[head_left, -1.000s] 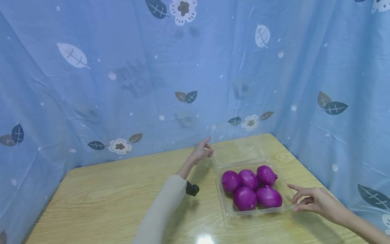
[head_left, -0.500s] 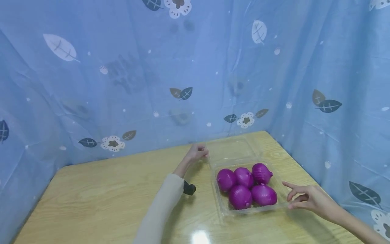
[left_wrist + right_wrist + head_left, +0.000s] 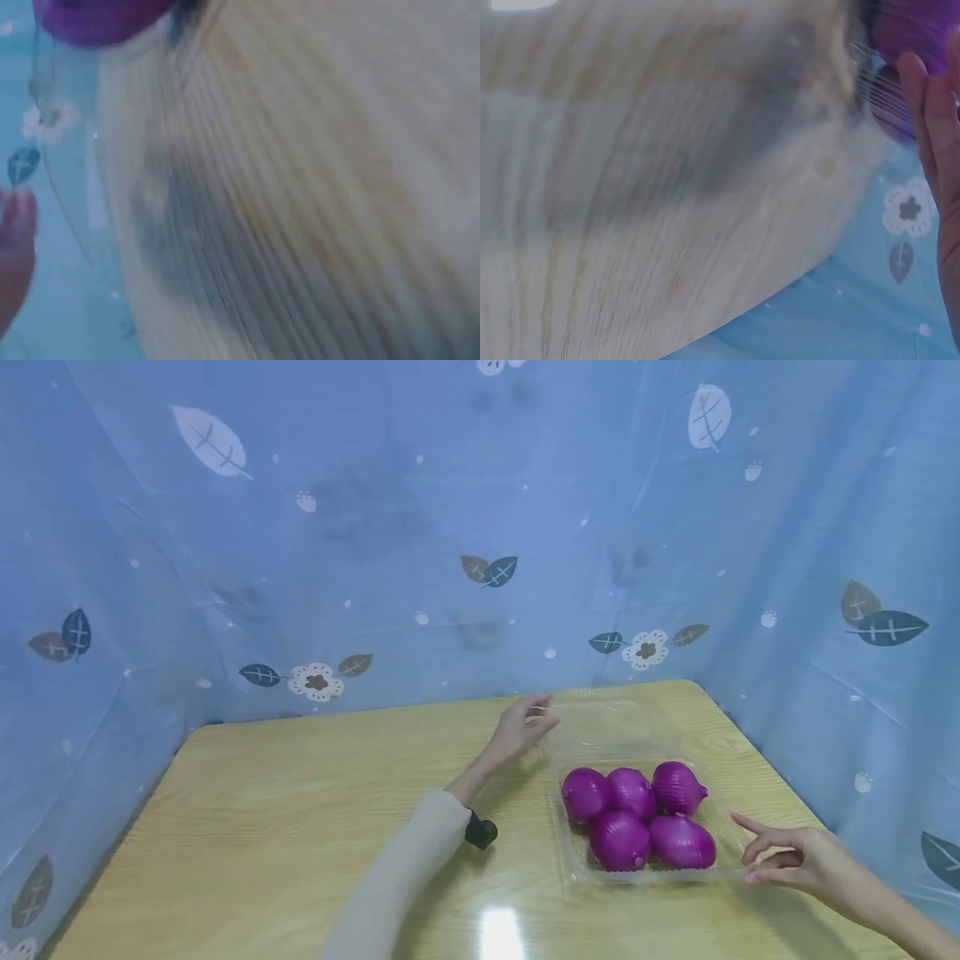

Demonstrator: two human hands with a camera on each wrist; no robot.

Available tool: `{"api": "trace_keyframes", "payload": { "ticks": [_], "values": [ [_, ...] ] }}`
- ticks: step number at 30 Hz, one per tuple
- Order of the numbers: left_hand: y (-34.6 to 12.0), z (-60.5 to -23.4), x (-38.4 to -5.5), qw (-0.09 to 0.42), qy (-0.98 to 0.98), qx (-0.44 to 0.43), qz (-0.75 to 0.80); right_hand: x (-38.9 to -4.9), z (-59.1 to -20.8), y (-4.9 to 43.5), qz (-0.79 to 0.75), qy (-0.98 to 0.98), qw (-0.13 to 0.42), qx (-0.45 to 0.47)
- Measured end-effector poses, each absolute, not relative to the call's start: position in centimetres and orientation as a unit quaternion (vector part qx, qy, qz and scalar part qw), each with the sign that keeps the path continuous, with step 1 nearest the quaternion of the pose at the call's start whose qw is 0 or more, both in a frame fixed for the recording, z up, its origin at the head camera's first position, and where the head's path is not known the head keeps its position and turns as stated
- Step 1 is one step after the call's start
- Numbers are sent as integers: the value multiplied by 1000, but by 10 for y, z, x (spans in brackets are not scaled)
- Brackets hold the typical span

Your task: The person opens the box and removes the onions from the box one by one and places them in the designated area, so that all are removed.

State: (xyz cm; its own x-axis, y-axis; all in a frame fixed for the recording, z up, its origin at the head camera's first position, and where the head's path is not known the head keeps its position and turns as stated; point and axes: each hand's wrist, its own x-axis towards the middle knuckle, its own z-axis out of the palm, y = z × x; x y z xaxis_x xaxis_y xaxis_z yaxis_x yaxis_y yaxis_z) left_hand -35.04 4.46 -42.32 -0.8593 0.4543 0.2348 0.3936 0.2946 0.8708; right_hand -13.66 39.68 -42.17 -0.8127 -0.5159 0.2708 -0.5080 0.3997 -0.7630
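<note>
Several purple onions point(image 3: 619, 841) sit in the base of a clear plastic clamshell box point(image 3: 573, 875) on the right of the table. The box's lid point(image 3: 600, 727) lies folded back behind the base. My left hand point(image 3: 517, 731) is at the lid's left edge with its fingers loosely extended; whether they touch the lid is hard to tell. At the front right corner of the base, the thumb and a finger of my right hand point(image 3: 798, 860) pinch the rim, its index finger held straight. In the right wrist view, my right fingers point(image 3: 941, 112) show beside a purple onion point(image 3: 911, 34).
A wooden table point(image 3: 300, 827) lies under everything. Blue patterned curtain point(image 3: 390, 527) hangs behind and at both sides. A small black device point(image 3: 480, 831) shows at the left wrist, past the pale sleeve point(image 3: 405, 860).
The lid has gone from raised to folded back low behind the base. My left fingers, curled half a second ago, have straightened. The right hand stays at the box corner. The head view has shifted.
</note>
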Motion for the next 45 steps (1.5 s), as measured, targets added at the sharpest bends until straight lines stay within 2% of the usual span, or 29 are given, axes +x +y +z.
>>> {"api": "trace_keyframes", "payload": {
  "ticks": [4, 7, 9, 17, 24, 31, 36, 45],
  "values": [
    [57, -419, -331, 108, 750, 368, 539, -130, -428, 405, -472, 821, 0, -320],
    [64, -417, -318, 157, 739, 395, 522, -128, -430, 409, -469, 821, -12, -326],
    [69, -416, -309, 170, 755, 401, 491, -127, -431, 410, -462, 824, -23, -328],
    [85, -408, -294, 115, 843, 427, 306, -132, -429, 407, -429, 844, -30, -322],
    [90, -403, -290, 114, 861, 467, 164, -136, -430, 401, -432, 849, 3, -302],
    [87, -397, -289, 148, 866, 453, 151, -142, -427, 398, -429, 848, -14, -310],
    [90, -395, -289, 129, 863, 475, 117, -144, -425, 401, -458, 830, 11, -318],
    [90, -399, -292, 125, 862, 468, 148, -143, -426, 401, -460, 825, 4, -327]
  ]
}}
